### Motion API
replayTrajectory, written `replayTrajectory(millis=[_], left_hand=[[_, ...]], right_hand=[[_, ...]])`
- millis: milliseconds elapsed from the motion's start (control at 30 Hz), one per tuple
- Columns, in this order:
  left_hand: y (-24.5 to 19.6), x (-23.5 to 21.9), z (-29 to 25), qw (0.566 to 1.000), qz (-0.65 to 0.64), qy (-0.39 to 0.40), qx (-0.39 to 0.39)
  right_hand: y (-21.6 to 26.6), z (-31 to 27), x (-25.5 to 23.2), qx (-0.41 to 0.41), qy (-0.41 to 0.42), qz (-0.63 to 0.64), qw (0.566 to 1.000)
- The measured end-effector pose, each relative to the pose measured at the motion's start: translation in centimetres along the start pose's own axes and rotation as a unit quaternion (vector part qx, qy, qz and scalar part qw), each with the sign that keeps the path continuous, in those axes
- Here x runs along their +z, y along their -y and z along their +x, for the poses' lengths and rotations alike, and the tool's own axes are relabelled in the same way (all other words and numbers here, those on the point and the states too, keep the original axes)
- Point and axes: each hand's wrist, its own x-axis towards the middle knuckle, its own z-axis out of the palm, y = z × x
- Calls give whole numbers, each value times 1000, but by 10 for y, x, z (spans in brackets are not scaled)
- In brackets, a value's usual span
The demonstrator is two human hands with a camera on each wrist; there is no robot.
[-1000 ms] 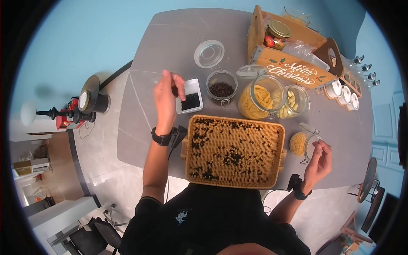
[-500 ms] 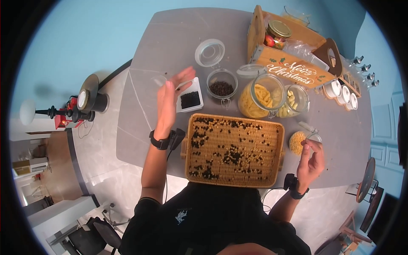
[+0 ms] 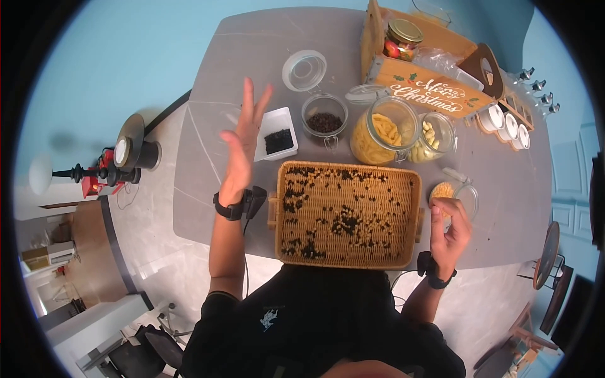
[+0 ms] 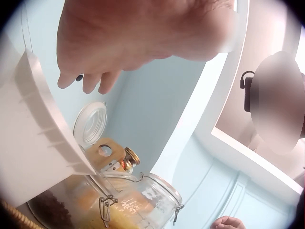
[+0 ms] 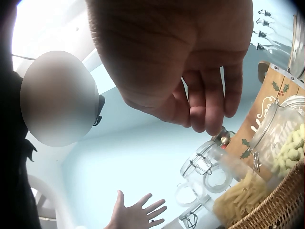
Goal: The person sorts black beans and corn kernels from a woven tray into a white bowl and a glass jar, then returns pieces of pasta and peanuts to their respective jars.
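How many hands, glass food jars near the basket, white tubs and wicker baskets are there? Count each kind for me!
Wicker basket: 1
White tub: 1
Hands: 2 (left hand, right hand)
Glass food jars: 4 (pasta jar, pale-piece jar, dark-bit jar, yellow-kernel jar)
Total: 8

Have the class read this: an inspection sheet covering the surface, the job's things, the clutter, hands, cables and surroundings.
Surface: grey table, scattered dark specks.
Job's things: basket of mixed beans; white tray holding dark beans.
Clutter: open pasta jar; wooden crate.
Hands: left hand, fingers spread, near the tray; right hand, fingers bent, near the basket, contents unclear.
Cables: thin cable left of the black shirt.
Surroundings: blue wall; chair.
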Motion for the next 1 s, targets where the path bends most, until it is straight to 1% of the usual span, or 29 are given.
replayTrajectory(millis=[33,167,233,267,333,367,433,467,533,567,600,633,700,733,800,833,900,1000], left_hand=[[0,-1,0,1000,3,11,1],[-1,4,-2,999,-30,-15,4],[-4,7,-4,999,-28,-27,3],[-7,11,-7,997,-55,-49,20],[-14,24,-12,988,-113,-92,50],[-12,32,-21,984,-152,-79,37],[-13,44,-43,974,-223,-40,20],[-4,56,-54,957,-286,-32,34],[5,69,-74,952,-300,49,25],[9,79,-79,941,-337,43,-5],[10,89,-84,927,-371,36,-35],[12,96,-87,913,-402,28,-65],[21,104,-83,867,-480,36,-129],[25,108,-78,840,-517,38,-160],[25,118,-73,808,-541,17,-231],[25,121,-70,790,-552,5,-267],[39,126,-65,819,-506,43,-268],[50,134,-65,858,-423,83,-280]], right_hand=[[1,0,0,1,7,0,1000],[5,-1,6,-1,33,-2,999],[12,1,13,30,99,-7,995],[16,-2,14,53,135,-14,989],[7,-5,20,33,255,-54,965],[1,-11,25,23,309,-70,948],[-6,-32,39,67,338,-120,931],[-8,-39,47,89,350,-143,921],[-9,-48,61,65,366,-178,911],[-7,-50,67,51,378,-195,904],[-1,-50,71,57,375,-177,908],[3,-49,76,58,393,-174,901],[10,-48,88,56,428,-165,887],[9,-52,95,30,421,-150,894],[3,-61,111,-22,408,-122,905],[2,-65,117,-38,396,-132,908],[-1,-69,127,-71,373,-154,912],[-13,-67,132,-71,370,-86,922]])
